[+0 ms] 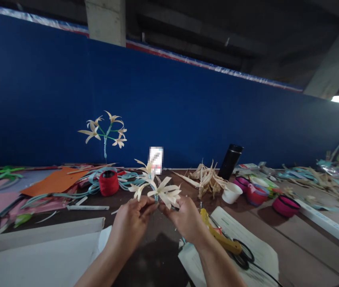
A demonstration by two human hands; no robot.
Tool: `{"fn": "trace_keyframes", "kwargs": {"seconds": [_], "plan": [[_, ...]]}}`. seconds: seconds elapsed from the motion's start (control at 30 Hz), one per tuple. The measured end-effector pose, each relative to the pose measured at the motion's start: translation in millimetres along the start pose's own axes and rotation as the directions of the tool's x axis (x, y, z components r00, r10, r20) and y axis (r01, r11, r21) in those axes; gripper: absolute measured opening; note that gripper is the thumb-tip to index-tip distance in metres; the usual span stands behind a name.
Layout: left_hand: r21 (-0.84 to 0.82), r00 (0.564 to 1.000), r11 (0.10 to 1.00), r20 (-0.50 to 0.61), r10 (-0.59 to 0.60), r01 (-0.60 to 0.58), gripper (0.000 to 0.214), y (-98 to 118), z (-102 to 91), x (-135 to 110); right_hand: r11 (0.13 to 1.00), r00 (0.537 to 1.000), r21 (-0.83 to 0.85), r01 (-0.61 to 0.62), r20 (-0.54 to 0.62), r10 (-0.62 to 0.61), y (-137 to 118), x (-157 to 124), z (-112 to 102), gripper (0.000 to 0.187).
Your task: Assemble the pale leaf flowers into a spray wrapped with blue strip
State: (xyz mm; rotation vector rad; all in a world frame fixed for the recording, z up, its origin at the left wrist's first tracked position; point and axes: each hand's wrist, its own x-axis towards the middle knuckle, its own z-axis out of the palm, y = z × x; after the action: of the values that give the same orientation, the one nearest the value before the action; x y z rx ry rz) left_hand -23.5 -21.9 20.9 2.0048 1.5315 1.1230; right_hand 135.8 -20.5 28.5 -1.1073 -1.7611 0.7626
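Observation:
Between my two hands is a cream artificial flower spray (pixel 167 193) with pointed petals and a pale blue stem. My left hand (pixel 133 217) is closed in a pinch at the stem below the blooms. From the other side, my right hand (pixel 186 219) grips beneath the largest bloom, its thumb near the left fingertips. The fingers and petals hide the lower stem. Farther back on the left, another artificial flower spray (pixel 105 137) stands upright, with several cream blooms on green and pale blue stems.
A red roll (pixel 108 184) sits by pale blue strips and orange paper (pixel 56 181). Dried husks (pixel 206 179), a black bottle (pixel 230 161) and a white cup (pixel 232 193) stand right of centre. A yellow glue gun (pixel 221 239) and black-handled scissors (pixel 243 255) lie on printed paper (pixel 261 251).

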Motion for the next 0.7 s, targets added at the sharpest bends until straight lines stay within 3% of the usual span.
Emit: {"fn": "trace_keyframes", "kwargs": {"seconds": [0.2,0.5,0.7], "plan": [[-0.045,0.999,0.999,-0.021,-0.025,0.024,0.023,-0.4,0.1,1.5,1.000,1.000,-0.029,-0.005,-0.029,0.004,1.6,-0.3,0.8,0.017],[-0.278,0.992,0.952,0.032,-0.121,0.125,0.021,2.9,-0.1,5.7,0.998,0.998,-0.047,-0.050,-0.037,0.048,3.2,-0.6,-2.6,0.013],[-0.288,0.987,0.944,0.064,-0.149,0.161,0.025,3.0,-1.6,4.4,0.998,0.998,-0.038,-0.046,-0.037,0.044,0.5,-2.4,-3.7,0.011]]}}
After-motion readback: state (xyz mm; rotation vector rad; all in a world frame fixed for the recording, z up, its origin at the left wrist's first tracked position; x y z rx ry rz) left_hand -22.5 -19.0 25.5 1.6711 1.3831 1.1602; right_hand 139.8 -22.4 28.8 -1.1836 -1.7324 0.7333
